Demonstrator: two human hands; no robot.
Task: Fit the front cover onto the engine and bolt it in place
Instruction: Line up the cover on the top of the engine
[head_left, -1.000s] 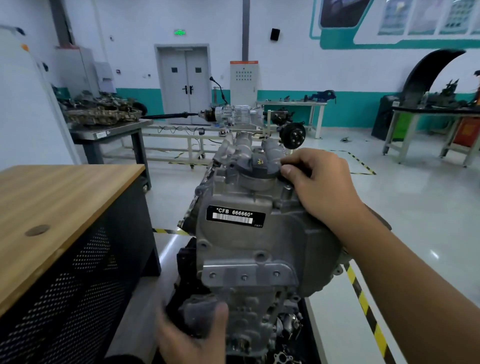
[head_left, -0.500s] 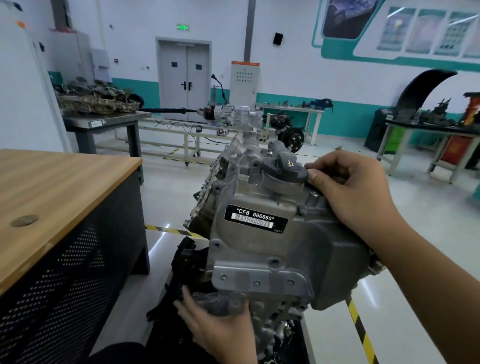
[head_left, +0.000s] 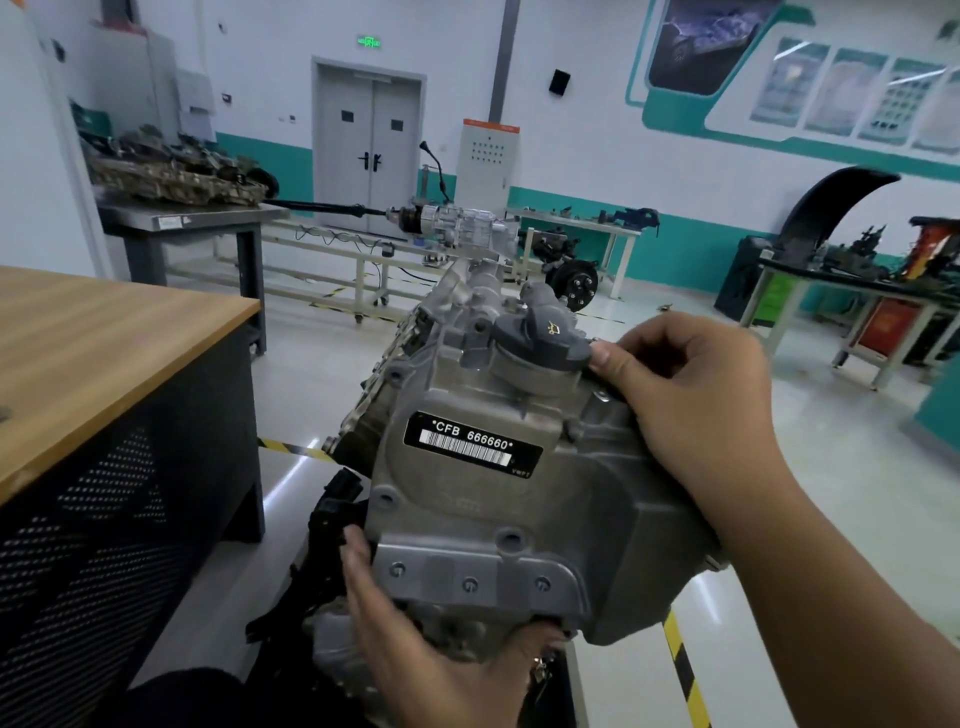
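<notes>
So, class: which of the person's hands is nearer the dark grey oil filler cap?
Right. The right hand has its fingertips at the oil filler cap; the left hand grips the front cover along its lower edge, well below the cap.

The front cover (head_left: 519, 499) was matt grey cast metal, slightly rough. Its filler cap (head_left: 545, 340) looked like dull plastic. The tabletop (head_left: 93, 332) was smooth wood.

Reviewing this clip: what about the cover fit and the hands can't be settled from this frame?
- Seam between front cover and engine: faces away in the head view, so seating is unknown.
- Left hand fingertips: tucked under the cover's lower edge; grip unclear.
- Right hand fingers: curled by the oil cap, hiding the cover's top right corner.
- Small print under the barcode label: too small.
</notes>
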